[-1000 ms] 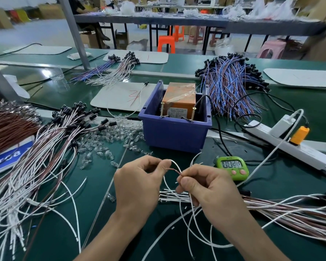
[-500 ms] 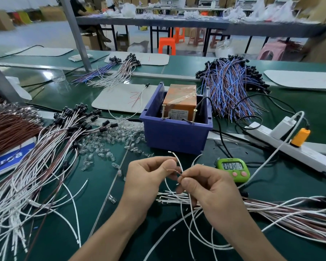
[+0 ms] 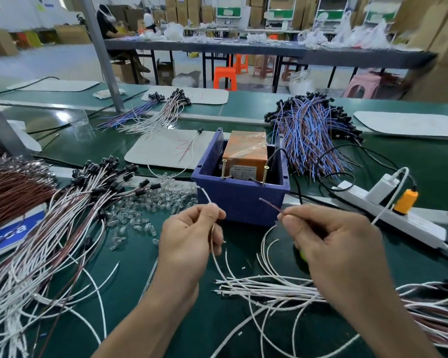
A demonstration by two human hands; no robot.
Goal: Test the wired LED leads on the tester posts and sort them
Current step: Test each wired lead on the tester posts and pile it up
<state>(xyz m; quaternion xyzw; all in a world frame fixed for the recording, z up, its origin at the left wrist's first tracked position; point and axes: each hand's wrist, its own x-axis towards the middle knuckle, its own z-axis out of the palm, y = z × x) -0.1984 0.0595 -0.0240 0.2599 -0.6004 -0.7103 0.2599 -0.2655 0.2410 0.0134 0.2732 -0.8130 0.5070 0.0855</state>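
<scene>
My left hand (image 3: 189, 239) pinches a white lead (image 3: 204, 195) whose bare end points up toward the blue box. My right hand (image 3: 329, 244) pinches a brown lead (image 3: 269, 204), its tip raised toward the box front. The blue box (image 3: 239, 200) holds an orange tester (image 3: 245, 153) with two brass posts, the left post (image 3: 223, 169) and the right post (image 3: 265, 174). Both lead tips hang just below and in front of the posts, apart from them. A bundle of white and brown leads (image 3: 295, 290) lies under my right hand.
A large pile of wired LEDs with black holders (image 3: 62, 218) lies at the left beside loose clear LEDs (image 3: 150, 205). Blue and brown leads (image 3: 311, 135) are heaped behind the box. A white power strip (image 3: 388, 210) with an orange plug sits at right.
My hands have drawn apart, splitting the white lead and the brown lead, and both tips have risen toward the blue box. My right hand now covers the green timer.
</scene>
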